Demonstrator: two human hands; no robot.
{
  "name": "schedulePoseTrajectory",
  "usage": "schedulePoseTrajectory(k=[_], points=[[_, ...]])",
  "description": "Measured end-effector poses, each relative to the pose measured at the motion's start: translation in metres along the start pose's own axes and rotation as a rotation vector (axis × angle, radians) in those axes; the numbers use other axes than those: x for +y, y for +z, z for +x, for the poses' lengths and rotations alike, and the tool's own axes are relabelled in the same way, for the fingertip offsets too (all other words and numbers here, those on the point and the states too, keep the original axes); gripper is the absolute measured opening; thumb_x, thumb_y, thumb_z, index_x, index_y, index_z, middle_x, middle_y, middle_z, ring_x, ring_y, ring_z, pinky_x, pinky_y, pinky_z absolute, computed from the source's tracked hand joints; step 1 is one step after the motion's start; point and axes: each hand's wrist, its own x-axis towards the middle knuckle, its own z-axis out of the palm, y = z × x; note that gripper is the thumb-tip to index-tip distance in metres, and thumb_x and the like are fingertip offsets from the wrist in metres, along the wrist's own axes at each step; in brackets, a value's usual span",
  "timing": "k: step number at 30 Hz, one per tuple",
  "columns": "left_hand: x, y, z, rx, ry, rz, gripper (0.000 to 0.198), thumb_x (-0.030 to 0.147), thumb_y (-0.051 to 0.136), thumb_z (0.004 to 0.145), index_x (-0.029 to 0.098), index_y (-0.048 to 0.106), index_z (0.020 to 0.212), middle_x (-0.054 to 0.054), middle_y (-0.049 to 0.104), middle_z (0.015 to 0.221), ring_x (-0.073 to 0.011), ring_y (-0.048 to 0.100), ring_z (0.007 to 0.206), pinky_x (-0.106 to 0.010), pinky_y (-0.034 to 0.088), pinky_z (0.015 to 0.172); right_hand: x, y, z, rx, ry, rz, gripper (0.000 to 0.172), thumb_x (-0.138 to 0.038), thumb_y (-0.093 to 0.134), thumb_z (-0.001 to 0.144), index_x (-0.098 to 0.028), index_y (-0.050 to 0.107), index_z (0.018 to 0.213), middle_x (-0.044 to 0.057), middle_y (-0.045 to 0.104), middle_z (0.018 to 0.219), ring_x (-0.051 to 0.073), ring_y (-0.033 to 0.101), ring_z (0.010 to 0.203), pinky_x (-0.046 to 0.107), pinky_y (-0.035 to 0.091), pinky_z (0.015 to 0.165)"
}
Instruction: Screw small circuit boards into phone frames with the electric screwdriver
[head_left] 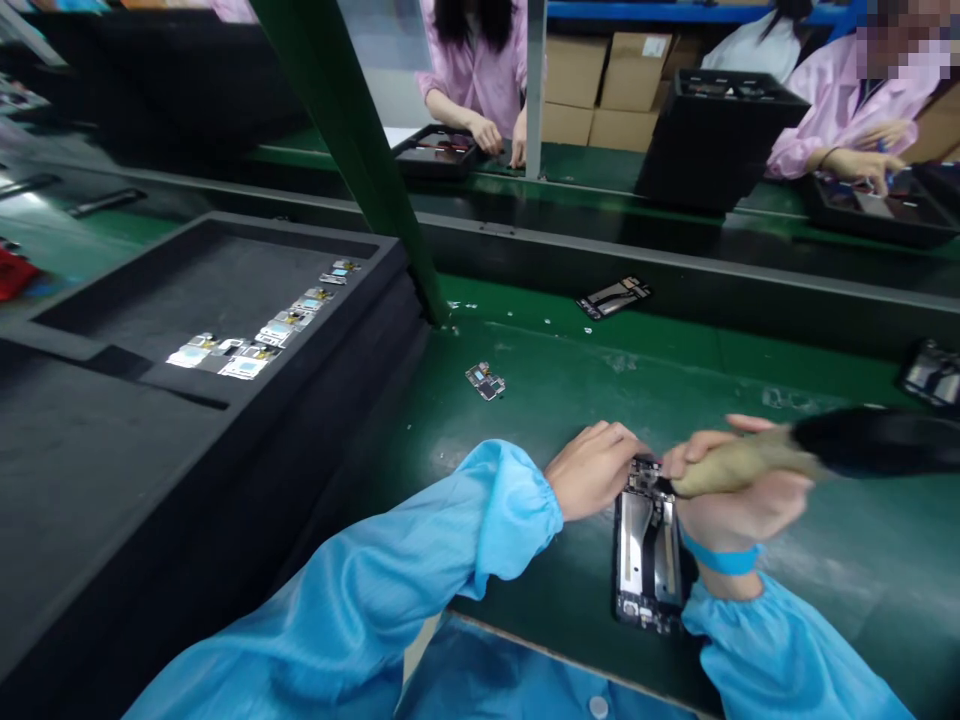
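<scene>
The left hand (592,468) pinches the phone frame's (646,545) top edge; beside it, the right hand (739,500) has its grip wrapped around a screwdriver (757,460).

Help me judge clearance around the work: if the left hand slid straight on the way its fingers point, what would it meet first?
The left hand points right, fingertips already at the phone frame's top end. Straight beyond lies the right hand gripping the tool; depth looks about level, so probably that.

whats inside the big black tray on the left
The black foam tray holds a diagonal row of small shiny parts in its recess; the rest of the recess shows bare foam. Its near-left corner is hidden behind the tray's raised edge.
</scene>
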Motion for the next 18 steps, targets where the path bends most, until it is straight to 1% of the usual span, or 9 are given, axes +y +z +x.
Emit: schedulePoseTrajectory(k=[2, 3, 5, 7, 9, 11, 13, 16, 18], points=[[0.009, 0.000, -0.008, -0.066, 0.117, 0.034, 0.024, 0.027, 0.061, 0.110, 0.022, 0.071, 0.131, -0.010, 0.074, 0.129, -0.0267, 0.066, 0.118, -0.041, 0.051, 0.102, -0.006, -0.014, 0.016, 0.128, -0.064, -0.014, 0.057, -0.083, 0.056, 0.097, -0.029, 0.062, 0.110, -0.005, 0.058, 0.064, 0.019, 0.051, 0.043, 0.035, 0.047, 0.044], [0.015, 0.001, -0.012, -0.138, 0.222, 0.038, 0.025, 0.038, 0.068, 0.108, 0.022, 0.073, 0.126, -0.010, 0.074, 0.127, -0.0274, 0.067, 0.115, -0.041, 0.051, 0.099, -0.007, -0.022, 0.024, 0.190, -0.098, -0.051, 0.057, -0.084, 0.058, 0.095, -0.029, 0.063, 0.107, -0.004, 0.057, 0.063, 0.019, 0.051, 0.043, 0.036, 0.046, 0.043], [0.026, 0.006, -0.023, -0.299, 0.448, 0.042, 0.042, 0.061, 0.078, 0.100, 0.022, 0.074, 0.116, -0.011, 0.075, 0.122, -0.0274, 0.068, 0.107, -0.040, 0.052, 0.094, -0.008, -0.036, 0.034, 0.273, -0.126, -0.143, 0.057, -0.085, 0.062, 0.091, -0.029, 0.065, 0.102, -0.003, 0.056, 0.062, 0.021, 0.051, 0.042, 0.037, 0.043, 0.040], [0.032, 0.010, -0.031, -0.374, 0.556, 0.099, 0.053, 0.072, 0.078, 0.097, 0.021, 0.074, 0.112, -0.012, 0.074, 0.119, -0.0270, 0.068, 0.103, -0.040, 0.051, 0.091, -0.005, -0.045, 0.039, 0.320, -0.126, -0.184, 0.056, -0.084, 0.064, 0.091, -0.028, 0.065, 0.100, -0.002, 0.056, 0.061, 0.021, 0.050, 0.041, 0.037, 0.041, 0.039], [0.030, 0.009, -0.031, -0.342, 0.518, 0.210, 0.053, 0.069, 0.076, 0.100, 0.019, 0.073, 0.116, -0.012, 0.073, 0.122, -0.0276, 0.067, 0.105, -0.040, 0.050, 0.092, -0.001, -0.047, 0.039, 0.340, -0.123, -0.180, 0.053, -0.079, 0.063, 0.094, -0.027, 0.065, 0.101, -0.002, 0.057, 0.061, 0.020, 0.051, 0.040, 0.035, 0.041, 0.039], [0.019, 0.004, -0.023, -0.275, 0.428, 0.313, 0.040, 0.056, 0.075, 0.106, 0.020, 0.074, 0.125, -0.012, 0.071, 0.124, -0.0281, 0.065, 0.110, -0.040, 0.049, 0.095, 0.001, -0.045, 0.037, 0.327, -0.123, -0.160, 0.050, -0.075, 0.063, 0.097, -0.025, 0.066, 0.103, -0.001, 0.058, 0.061, 0.019, 0.051, 0.039, 0.034, 0.042, 0.039], [0.003, -0.004, -0.007, -0.185, 0.285, 0.412, 0.028, 0.038, 0.068, 0.112, 0.024, 0.073, 0.136, -0.011, 0.070, 0.123, -0.0278, 0.063, 0.111, -0.041, 0.048, 0.095, 0.002, -0.043, 0.036, 0.308, -0.125, -0.149, 0.049, -0.074, 0.064, 0.099, -0.025, 0.065, 0.105, -0.002, 0.059, 0.061, 0.019, 0.052, 0.039, 0.032, 0.042, 0.039], [-0.019, -0.013, 0.024, -0.065, 0.019, 0.515, 0.044, 0.017, 0.054, 0.113, 0.033, 0.069, 0.151, -0.009, 0.067, 0.117, -0.0272, 0.060, 0.107, -0.041, 0.049, 0.090, 0.001, -0.043, 0.037, 0.307, -0.128, -0.133, 0.047, -0.071, 0.064, 0.100, -0.025, 0.064, 0.106, -0.003, 0.059, 0.061, 0.018, 0.053, 0.039, 0.031, 0.043, 0.038], [-0.028, -0.014, 0.043, -0.034, -0.065, 0.509, 0.052, 0.012, 0.053, 0.110, 0.036, 0.068, 0.153, -0.009, 0.065, 0.116, -0.0272, 0.059, 0.107, -0.041, 0.050, 0.092, 0.002, -0.045, 0.037, 0.296, -0.111, -0.131, 0.046, -0.070, 0.064, 0.101, -0.024, 0.063, 0.107, -0.003, 0.060, 0.061, 0.018, 0.054, 0.039, 0.030, 0.044, 0.038]])
